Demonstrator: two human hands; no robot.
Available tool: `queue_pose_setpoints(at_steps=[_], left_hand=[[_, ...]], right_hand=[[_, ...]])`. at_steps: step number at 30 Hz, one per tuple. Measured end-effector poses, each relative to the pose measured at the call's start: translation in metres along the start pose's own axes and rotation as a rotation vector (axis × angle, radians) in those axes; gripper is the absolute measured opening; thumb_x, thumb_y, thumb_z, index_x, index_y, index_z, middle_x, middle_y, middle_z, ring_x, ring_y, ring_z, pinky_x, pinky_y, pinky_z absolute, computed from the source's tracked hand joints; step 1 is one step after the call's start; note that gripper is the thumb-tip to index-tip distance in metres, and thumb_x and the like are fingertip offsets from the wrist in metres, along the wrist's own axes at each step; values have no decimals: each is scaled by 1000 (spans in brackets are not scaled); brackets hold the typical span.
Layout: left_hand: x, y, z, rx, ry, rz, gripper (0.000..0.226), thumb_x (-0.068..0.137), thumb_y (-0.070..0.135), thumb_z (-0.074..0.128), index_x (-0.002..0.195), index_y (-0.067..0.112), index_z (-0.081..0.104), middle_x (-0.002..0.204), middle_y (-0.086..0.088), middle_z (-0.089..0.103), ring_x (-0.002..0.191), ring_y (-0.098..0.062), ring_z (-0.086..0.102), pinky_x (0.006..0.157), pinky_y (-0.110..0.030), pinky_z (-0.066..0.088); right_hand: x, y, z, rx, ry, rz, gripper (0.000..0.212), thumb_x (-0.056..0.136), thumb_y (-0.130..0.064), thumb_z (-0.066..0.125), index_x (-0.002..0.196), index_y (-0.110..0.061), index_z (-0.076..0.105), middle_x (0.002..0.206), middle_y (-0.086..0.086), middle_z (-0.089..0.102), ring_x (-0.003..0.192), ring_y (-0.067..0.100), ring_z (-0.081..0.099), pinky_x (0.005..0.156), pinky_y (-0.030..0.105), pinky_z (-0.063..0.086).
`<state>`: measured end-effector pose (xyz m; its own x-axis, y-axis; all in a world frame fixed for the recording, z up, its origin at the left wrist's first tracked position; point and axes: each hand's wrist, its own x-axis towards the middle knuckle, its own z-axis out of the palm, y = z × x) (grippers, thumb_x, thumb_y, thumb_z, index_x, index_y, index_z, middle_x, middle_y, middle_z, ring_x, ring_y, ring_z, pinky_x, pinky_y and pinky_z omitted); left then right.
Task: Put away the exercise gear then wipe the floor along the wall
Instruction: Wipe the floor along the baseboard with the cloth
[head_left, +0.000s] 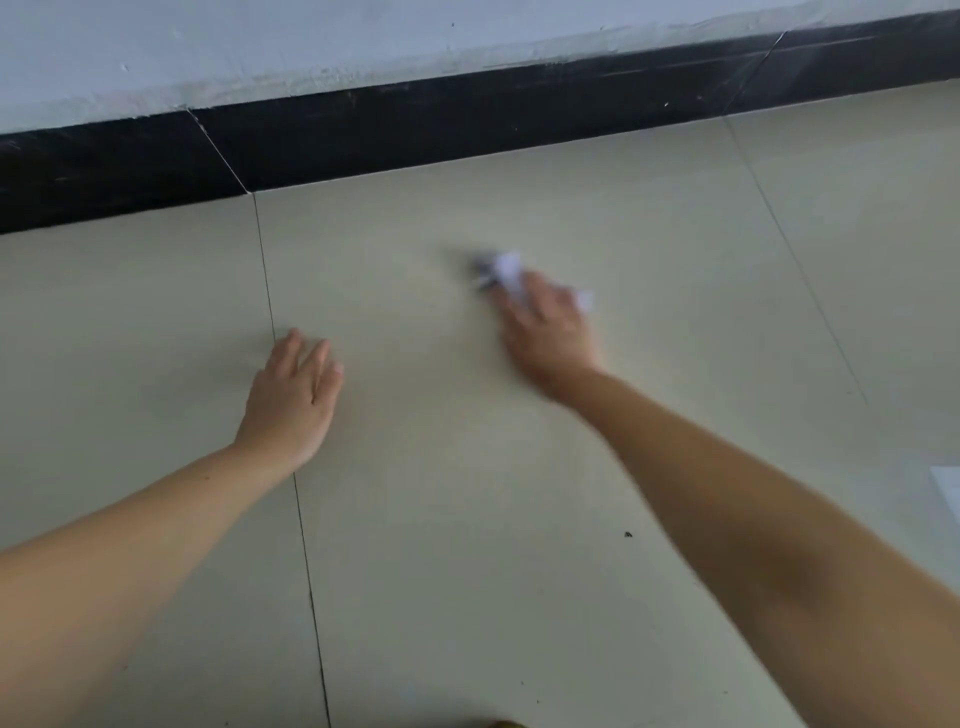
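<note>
- A small dark speck (628, 534) lies on a pale tile, well apart from the skirting.
- A pale rectangular patch (946, 486) sits at the right edge, cut off by the frame; what it is cannot be told.

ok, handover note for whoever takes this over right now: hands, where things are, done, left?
Left hand: flat on the floor tile, fingers straight, holding nothing; it looks like a brace.
Right hand: holds a crumpled white wipe against the floor; blurred, so likely mid-stroke.
Where: the wipe is on the tile a little short of the black skirting at the wall's foot.
Done: no exercise gear in view, so that part cannot be checked from here.
Left: carry on wiping along the wall; a small dark speck sits on the tile nearer the person.
</note>
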<state>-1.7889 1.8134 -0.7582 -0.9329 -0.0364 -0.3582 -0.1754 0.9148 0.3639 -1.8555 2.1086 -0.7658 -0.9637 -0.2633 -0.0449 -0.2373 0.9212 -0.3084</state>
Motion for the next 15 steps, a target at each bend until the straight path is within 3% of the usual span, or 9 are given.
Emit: queue_pose_setpoints(at_steps=[3,5,6,8,10,13,15], left_hand=[[3,-2,2,43,-57,-16,56,101,39,20,147,10,29,158,-12,17,148,-25,5,120,-39,8],[5,-4,-2,30,-87,-12,61,100,47,16,147,11,29,158,-11,17,148,-25,5,120,-40,9],[6,-4,-5,22,-99,-7,64,98,50,14,147,11,30,158,-11,18,147,-25,5,120,-41,9],[4,-3,-9,12,-107,-1,65,97,51,14,147,13,31,158,-11,17,148,-24,4,120,-40,10],[1,1,-13,3,-109,-9,56,101,44,18,147,14,31,159,-12,13,148,-23,2,120,-38,9],[-1,6,-18,31,-128,-1,53,101,40,24,147,13,31,159,-12,9,148,-20,1,120,-34,7],[-1,6,-23,55,-141,14,54,101,40,28,147,14,31,159,-10,9,148,-18,2,120,-32,7]], right_hand=[[-24,107,-50,8,49,608,54,101,-36,27,152,-33,10,159,12,8,146,28,10,116,44,8],[-42,124,-63,65,61,931,55,100,-37,25,152,-29,10,159,14,2,147,30,4,117,47,5],[-46,113,-58,55,51,1001,55,100,-38,25,152,-27,11,160,15,0,147,29,1,117,48,3],[-51,62,-33,9,89,891,59,98,-39,26,153,-24,12,159,16,5,147,29,4,116,47,5],[-58,-17,3,4,63,569,64,90,-43,24,150,-20,24,156,19,20,145,31,17,115,48,12],[-85,-143,50,-21,7,88,57,83,-40,46,133,-15,54,142,22,45,136,36,38,112,53,25],[-98,-189,55,-53,-233,-246,54,91,-39,43,140,-18,45,151,18,33,143,33,24,117,54,5]])
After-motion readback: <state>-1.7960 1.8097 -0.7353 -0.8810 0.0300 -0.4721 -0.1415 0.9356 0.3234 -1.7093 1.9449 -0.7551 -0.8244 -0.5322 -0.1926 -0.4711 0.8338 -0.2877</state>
